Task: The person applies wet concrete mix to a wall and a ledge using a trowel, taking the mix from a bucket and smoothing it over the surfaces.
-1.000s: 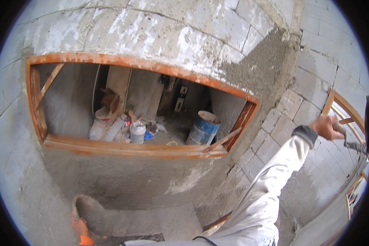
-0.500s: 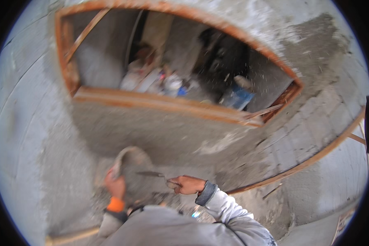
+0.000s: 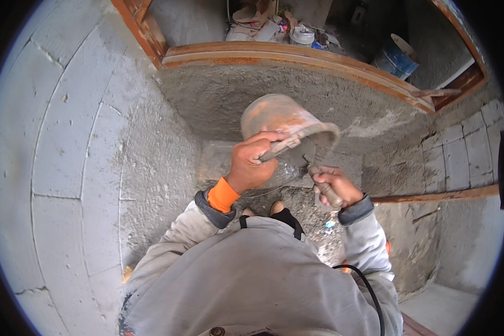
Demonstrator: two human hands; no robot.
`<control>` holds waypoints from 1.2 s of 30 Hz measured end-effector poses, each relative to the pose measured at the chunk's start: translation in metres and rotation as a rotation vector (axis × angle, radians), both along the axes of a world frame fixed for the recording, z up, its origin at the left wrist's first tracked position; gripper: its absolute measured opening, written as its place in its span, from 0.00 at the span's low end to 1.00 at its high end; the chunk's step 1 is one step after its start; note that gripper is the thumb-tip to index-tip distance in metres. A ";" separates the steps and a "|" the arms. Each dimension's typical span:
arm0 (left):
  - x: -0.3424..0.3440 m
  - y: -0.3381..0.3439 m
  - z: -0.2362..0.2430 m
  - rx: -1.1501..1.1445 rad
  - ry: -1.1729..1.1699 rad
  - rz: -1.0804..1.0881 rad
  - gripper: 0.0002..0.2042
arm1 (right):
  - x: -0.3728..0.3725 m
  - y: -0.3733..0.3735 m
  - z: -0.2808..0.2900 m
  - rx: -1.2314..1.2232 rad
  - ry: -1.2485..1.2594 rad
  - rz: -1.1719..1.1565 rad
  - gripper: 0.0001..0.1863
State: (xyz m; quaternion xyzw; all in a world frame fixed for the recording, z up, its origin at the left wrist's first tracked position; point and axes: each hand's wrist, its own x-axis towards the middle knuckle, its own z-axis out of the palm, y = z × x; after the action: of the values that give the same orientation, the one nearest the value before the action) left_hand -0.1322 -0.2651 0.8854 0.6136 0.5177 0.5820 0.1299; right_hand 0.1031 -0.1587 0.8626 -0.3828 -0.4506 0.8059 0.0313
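Note:
My left hand (image 3: 251, 162) is closed on the rim of a mortar-stained bucket (image 3: 274, 115). The bucket is tipped on its side in front of my chest, with its mouth toward me and to the right. In my right hand (image 3: 344, 186) is a trowel (image 3: 328, 194), gripped by its handle. Its metal neck points up into the bucket's mouth, and the blade is mostly hidden there. How much mortar the bucket holds cannot be made out.
Ahead, a wooden window frame (image 3: 274, 53) sits above a rough plastered wall (image 3: 207, 92). Bare block wall (image 3: 61, 151) rises at the left. Through the opening show a blue bucket (image 3: 395, 60) and a white pail (image 3: 302, 36). A wooden batten (image 3: 448, 195) runs along the right wall.
The bucket has come up and is tipped over, held higher and further right in view. The trowel, earlier pointing left with its blade showing, now reaches into the bucket. The view has tilted downward.

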 end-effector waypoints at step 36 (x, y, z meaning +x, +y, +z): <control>-0.024 0.011 -0.123 -0.104 -0.909 0.686 0.26 | 0.229 0.095 0.426 2.118 0.664 -2.023 0.20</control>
State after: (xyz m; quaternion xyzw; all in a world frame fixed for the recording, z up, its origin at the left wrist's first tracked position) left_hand -0.1565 -0.2538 0.7621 0.0913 0.6074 0.7699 0.1731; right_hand 0.3321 -0.0641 1.2886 -0.1296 -0.3338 -0.1979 0.9125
